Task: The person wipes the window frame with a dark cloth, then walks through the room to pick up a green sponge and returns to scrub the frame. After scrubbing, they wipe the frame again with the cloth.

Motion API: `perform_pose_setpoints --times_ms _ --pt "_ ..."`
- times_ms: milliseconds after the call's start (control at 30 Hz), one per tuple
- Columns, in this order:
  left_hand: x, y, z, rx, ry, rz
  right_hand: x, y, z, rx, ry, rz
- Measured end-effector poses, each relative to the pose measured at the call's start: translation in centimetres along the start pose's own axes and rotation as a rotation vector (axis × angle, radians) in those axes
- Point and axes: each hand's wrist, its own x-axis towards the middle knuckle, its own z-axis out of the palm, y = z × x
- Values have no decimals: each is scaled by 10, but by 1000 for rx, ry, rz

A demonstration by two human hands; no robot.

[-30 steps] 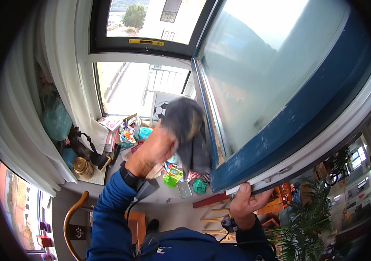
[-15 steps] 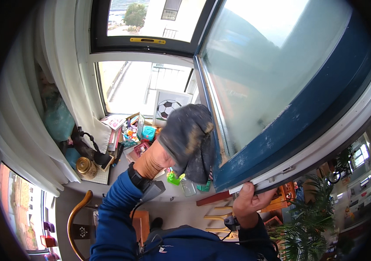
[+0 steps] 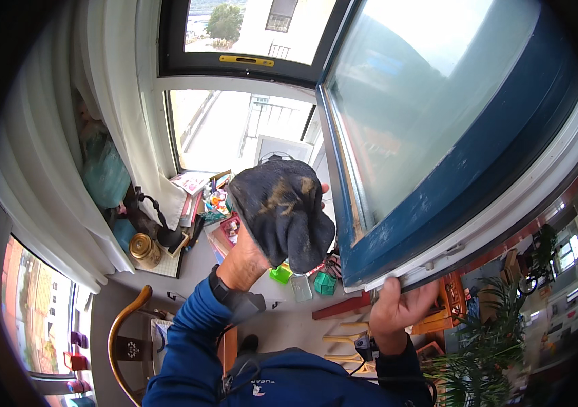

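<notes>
A dark grey cloth (image 3: 279, 203), smudged with brownish dirt, is bunched in my left hand (image 3: 245, 261). It covers most of that hand; a fingertip shows past its right side. Close to its right stands a swung-out window sash (image 3: 452, 197) with a blue frame, white edge strip and hazy glass; a gap shows between cloth and frame. My right hand (image 3: 397, 312) is at the sash's lower corner, thumb against the white edge and fingers curled beside it, holding the edge.
Below the window, a cluttered desk holds books (image 3: 190, 183), a gold-lidded jar (image 3: 144, 249) and a green box (image 3: 325, 283). White curtains (image 3: 45, 156) hang left. A yellow spirit level (image 3: 247, 61) lies on the dark window frame. A wooden chair (image 3: 118, 332) and plant (image 3: 479, 359) stand below.
My left hand has drawn the cloth leftward away from the sash frame and turned, so its dirty side shows more. My right hand stays at the sash corner. The view has shifted slightly.
</notes>
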Motion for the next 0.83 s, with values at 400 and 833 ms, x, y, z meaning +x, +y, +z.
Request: perform_pose_setpoints --times_ms 400,833 --pt "-65 -51 -6 882 560 156 -95 7 -10 429 -798 815" --pt "-159 -76 -45 455 593 -487 -158 63 2 753 -523 1310"
